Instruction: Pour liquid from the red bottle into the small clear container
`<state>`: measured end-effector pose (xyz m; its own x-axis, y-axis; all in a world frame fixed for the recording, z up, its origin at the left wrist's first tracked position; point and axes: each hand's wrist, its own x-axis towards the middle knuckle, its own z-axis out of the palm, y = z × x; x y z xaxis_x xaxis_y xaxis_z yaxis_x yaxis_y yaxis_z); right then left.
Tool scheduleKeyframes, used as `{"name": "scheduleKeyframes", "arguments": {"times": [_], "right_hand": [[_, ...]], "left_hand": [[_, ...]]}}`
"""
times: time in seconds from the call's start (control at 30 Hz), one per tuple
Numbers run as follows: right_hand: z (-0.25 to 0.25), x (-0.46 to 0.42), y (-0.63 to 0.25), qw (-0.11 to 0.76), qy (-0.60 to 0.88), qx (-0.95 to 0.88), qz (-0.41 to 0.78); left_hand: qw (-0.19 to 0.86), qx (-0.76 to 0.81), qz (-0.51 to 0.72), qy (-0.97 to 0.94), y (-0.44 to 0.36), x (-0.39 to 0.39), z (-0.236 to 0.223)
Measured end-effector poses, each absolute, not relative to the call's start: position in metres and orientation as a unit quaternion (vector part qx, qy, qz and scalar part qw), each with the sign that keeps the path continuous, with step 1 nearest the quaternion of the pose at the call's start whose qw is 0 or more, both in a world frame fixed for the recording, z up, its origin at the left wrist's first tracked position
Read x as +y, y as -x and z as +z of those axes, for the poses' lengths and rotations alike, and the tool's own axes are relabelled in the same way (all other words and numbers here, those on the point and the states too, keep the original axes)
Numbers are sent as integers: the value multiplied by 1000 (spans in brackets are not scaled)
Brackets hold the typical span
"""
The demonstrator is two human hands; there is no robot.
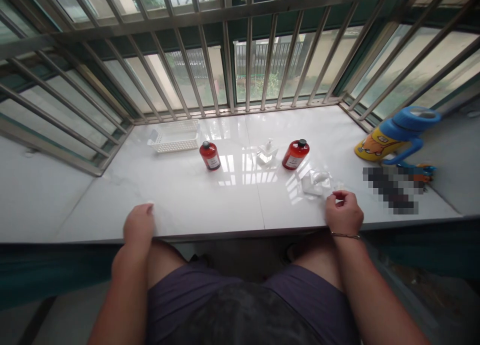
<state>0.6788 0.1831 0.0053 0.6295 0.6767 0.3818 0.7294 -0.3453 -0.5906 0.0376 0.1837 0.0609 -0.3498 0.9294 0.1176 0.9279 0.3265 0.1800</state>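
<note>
My left hand (139, 224) rests at the front edge of the white ledge with its fingers curled closed; whatever they may hold is hidden. At the right, my right hand (345, 212) has thumb and fingers pinched together beside the near right end of a clear plastic bag (317, 183). Whether the bag's edge is between those fingertips I cannot make out. Beyond the bag stands a red bottle with a black cap (295, 155). A second red bottle (210, 156) stands left of the middle. Between the two bottles is a clear pump bottle (266, 154).
A white perforated basket (176, 142) sits at the back left of the ledge (210, 205). On the right lies a blue and yellow bottle with a handle (393, 135), close to a pixelated patch. Metal window bars (249, 65) close off the back and both sides.
</note>
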Motion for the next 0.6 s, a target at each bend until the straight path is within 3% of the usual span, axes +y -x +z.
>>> {"name": "scheduleKeyframes", "arguments": {"times": [0.23, 0.5, 0.6], "right_hand": [[7, 183, -677, 370, 826, -424, -24], [6, 183, -677, 364, 831, -420, -18], [6, 183, -678, 362, 831, -422, -18]], "left_hand": [[-15, 880, 86, -466, 34, 160, 70], [64, 814, 200, -541, -28, 179, 61], [32, 759, 210, -615, -60, 189, 62]]}}
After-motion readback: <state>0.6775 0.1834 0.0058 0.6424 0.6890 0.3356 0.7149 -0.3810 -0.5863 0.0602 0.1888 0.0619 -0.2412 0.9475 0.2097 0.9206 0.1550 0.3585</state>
